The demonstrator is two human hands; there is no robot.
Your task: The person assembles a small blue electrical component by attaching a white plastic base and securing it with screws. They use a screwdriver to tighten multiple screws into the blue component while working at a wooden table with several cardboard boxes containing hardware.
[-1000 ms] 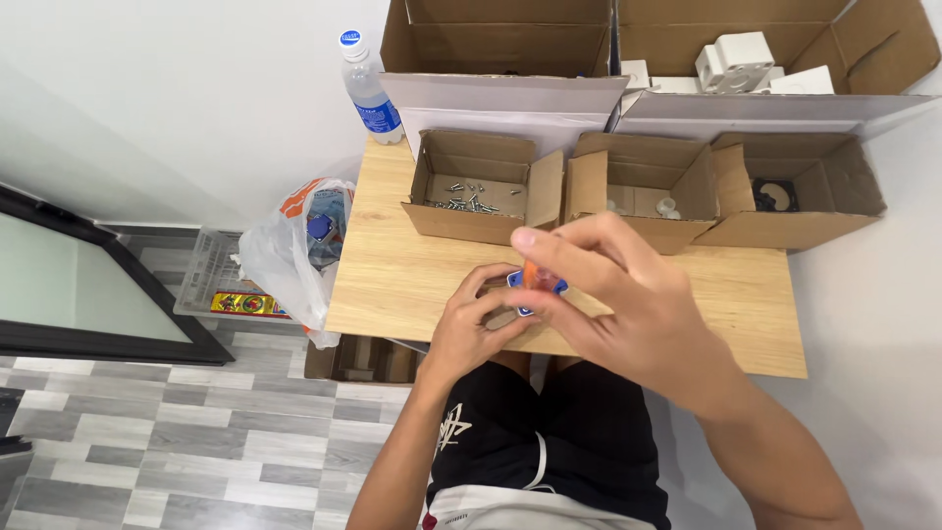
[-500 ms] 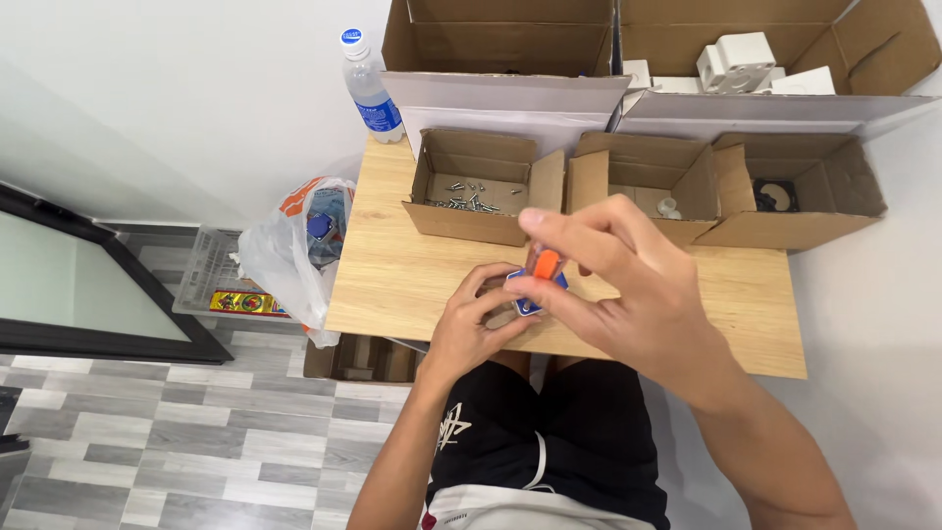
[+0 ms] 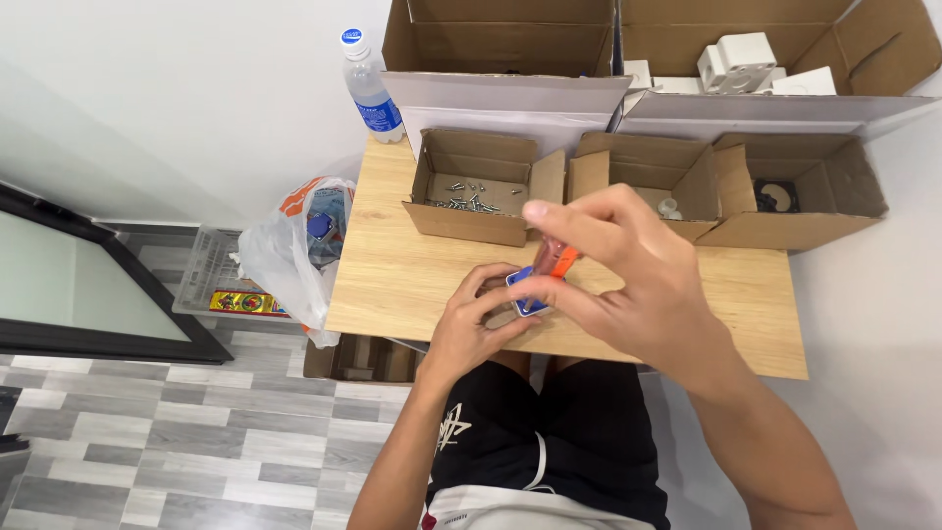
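My left hand [image 3: 469,332] grips a small blue part [image 3: 523,292] above the near edge of the wooden table [image 3: 412,275]. My right hand [image 3: 628,285] is closed around an orange-handled tool [image 3: 559,260], most likely a screwdriver, whose lower end meets the blue part. Both hands touch over my lap. The fingers hide most of the blue part and the tool's tip.
Three small open cardboard boxes line the table's back: the left one [image 3: 471,186] holds screws, the middle one [image 3: 638,182] small white parts, the right one [image 3: 795,191] a dark part. Larger boxes [image 3: 500,39] stand behind. A water bottle [image 3: 368,88] and a plastic bag [image 3: 304,245] are at left.
My right hand has turned the orange tool a little over the blue part. Both hands stay in nearly the same place.
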